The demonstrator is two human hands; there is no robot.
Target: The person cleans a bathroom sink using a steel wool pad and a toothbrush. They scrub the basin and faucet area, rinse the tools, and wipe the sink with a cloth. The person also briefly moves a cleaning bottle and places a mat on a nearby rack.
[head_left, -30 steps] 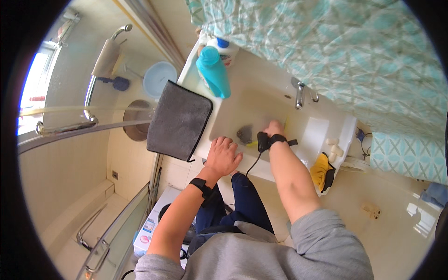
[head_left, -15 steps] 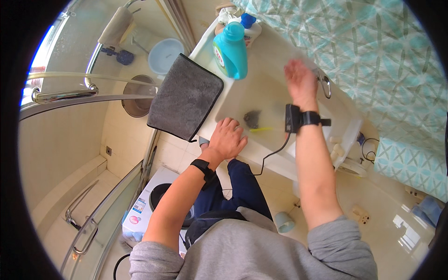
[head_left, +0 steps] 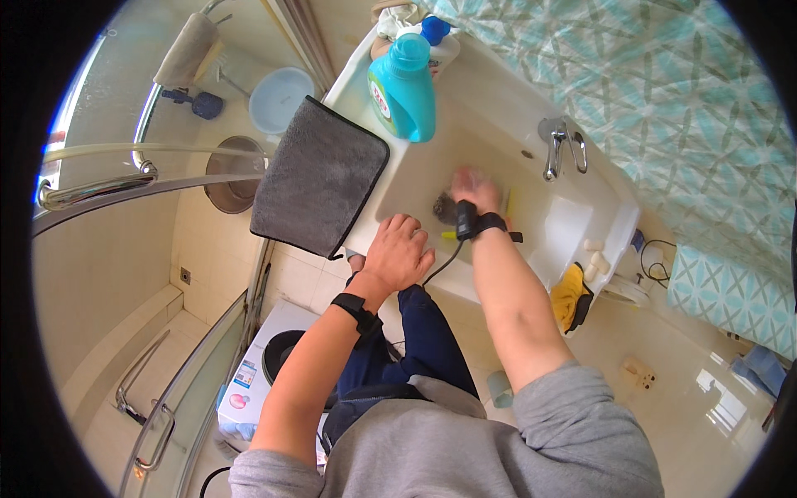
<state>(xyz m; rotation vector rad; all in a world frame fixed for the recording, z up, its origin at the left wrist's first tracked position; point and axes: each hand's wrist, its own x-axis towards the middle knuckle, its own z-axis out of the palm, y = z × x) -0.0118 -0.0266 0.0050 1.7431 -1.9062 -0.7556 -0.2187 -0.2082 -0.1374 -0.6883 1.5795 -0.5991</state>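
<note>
My left hand (head_left: 398,253) rests on the near rim of the white sink (head_left: 388,195). Its fingers lie loosely over the edge and hold nothing. Low in the basin is my right hand (head_left: 477,189), beside a dark, fuzzy clump that looks like a scouring ball (head_left: 446,208). Motion smears its fingers, so whether they touch or hold anything cannot be made out. A thin yellow-green piece (head_left: 449,235) shows near the right wrist, and a similar strip (head_left: 510,202) on that hand's other side. Above the basin's far side stands a chrome faucet (head_left: 554,149).
A grey cloth (head_left: 322,178) hangs over the sink's left corner, beside a turquoise detergent bottle (head_left: 404,91) and a blue-capped bottle (head_left: 440,46). A yellow cloth (head_left: 570,295) hangs on the right rim near soap bars (head_left: 595,261). A patterned curtain (head_left: 631,75) lines the far side.
My right hand has moved from beside the faucet down and left into the basin, near the dark clump. The yellow cloth has come into sight. My left hand stays on the rim.
</note>
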